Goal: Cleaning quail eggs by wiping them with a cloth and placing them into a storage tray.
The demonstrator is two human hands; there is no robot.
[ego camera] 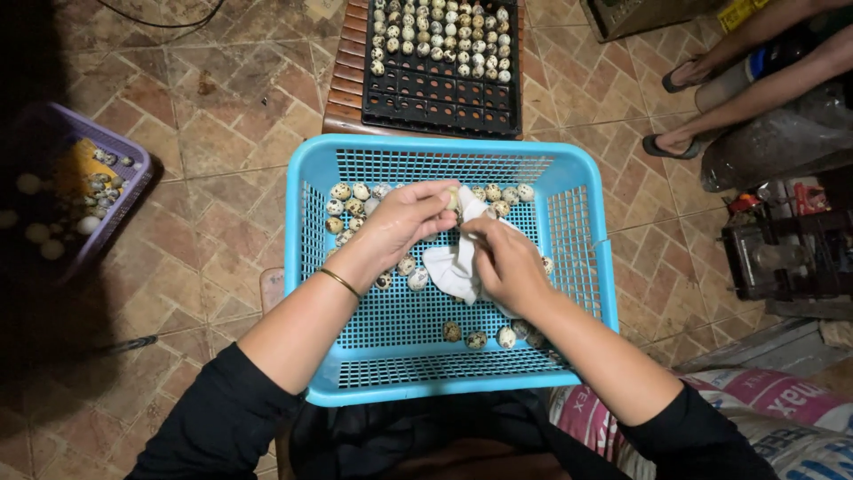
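A blue plastic basket (pixel 586 258) rests in front of me with several speckled quail eggs (pixel 345 206) scattered inside. My left hand (pixel 404 222) pinches one small egg (pixel 452 199) at its fingertips over the basket's middle. My right hand (pixel 506 260) holds a white cloth (pixel 449 265) against that egg. A thin gold bangle sits on my left wrist. More eggs (pixel 477 339) lie near the basket's front wall.
A black egg tray (pixel 444 93), partly filled with speckled eggs, lies on a wooden bench beyond the basket. A purple basket (pixel 115 147) with eggs stands on the tiled floor at left. Another person's legs in sandals (pixel 680 142) are at upper right. Printed sacks lie at lower right.
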